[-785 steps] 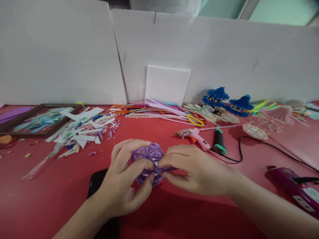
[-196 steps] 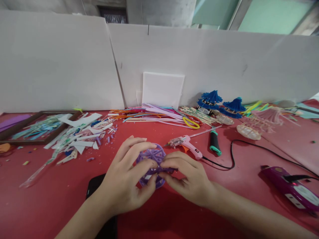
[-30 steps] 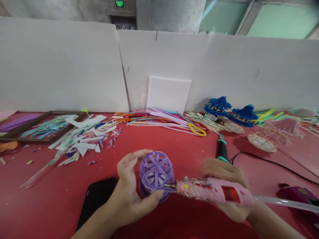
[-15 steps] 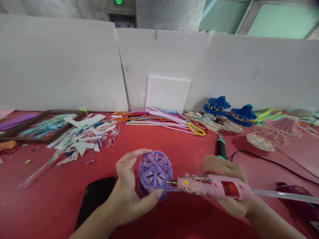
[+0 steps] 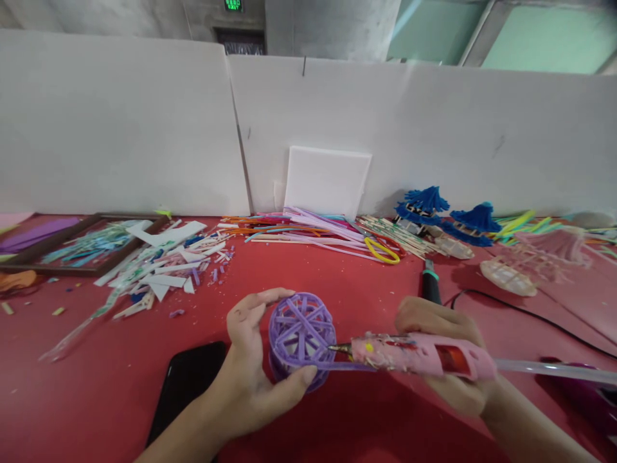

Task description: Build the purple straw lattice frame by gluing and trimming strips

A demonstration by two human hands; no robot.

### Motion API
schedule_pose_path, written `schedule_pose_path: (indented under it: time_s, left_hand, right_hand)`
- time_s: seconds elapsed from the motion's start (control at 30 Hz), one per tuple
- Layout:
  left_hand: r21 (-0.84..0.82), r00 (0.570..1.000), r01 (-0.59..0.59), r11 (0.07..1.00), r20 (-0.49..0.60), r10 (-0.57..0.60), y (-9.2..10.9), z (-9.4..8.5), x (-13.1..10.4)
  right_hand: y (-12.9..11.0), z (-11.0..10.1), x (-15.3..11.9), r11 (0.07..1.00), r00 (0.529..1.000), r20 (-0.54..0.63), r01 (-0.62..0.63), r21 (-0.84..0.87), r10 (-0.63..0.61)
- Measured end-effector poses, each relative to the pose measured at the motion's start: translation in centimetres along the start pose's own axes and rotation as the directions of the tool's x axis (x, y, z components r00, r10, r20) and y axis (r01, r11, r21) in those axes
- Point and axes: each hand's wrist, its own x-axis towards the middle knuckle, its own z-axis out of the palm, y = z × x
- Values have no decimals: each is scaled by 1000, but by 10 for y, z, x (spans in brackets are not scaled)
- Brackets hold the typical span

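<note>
My left hand [image 5: 255, 360] grips a round purple basket-like piece [image 5: 302, 328] made of pipe cleaners, with strips crossing like spokes over its top. The thumb presses a loose purple pipe cleaner [image 5: 349, 366] against the near side; its free end sticks out to the right. In my right hand [image 5: 443, 321] is a pink hot glue gun [image 5: 419, 352], its metal tip close to the right rim of the purple piece. A clear glue stick [image 5: 554, 368] runs out of the gun's back end.
A black phone [image 5: 187, 386] lies left of my left forearm. Paper and foam scraps [image 5: 164, 270] are heaped at the left beside a brown frame [image 5: 91, 270]. Pipe cleaners [image 5: 308, 228], yellow-handled scissors [image 5: 383, 251], a utility knife [image 5: 430, 283], a black cable [image 5: 520, 315] and blue-roofed models [image 5: 421, 202] lie further back.
The glue gun has drawn slightly right, its tip moving from over the near right part of the purple piece to its right edge. My left hand's hold stays the same.
</note>
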Motion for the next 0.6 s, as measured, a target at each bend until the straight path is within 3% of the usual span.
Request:
schedule_pose_path:
  time_s: [0.37, 0.5, 0.57, 0.6]
  left_hand:
    - [83, 999, -46, 995, -25, 48, -2, 1, -1]
    - [82, 998, -44, 996, -32, 47, -1, 0, 0]
    - [35, 1000, -16, 999, -6, 17, 0, 0, 2]
    - [3, 1000, -1, 1000, 12, 1, 1, 0, 2]
  right_hand:
    - [4, -7, 2, 999, 999, -1, -33, 41, 33]
    - [18, -8, 2, 972, 976, -23, -212, 98, 215]
    - [28, -3, 2, 917, 920, -51, -379, 127, 388]
    - [33, 1, 3, 862, 868, -52, -481, 158, 494]
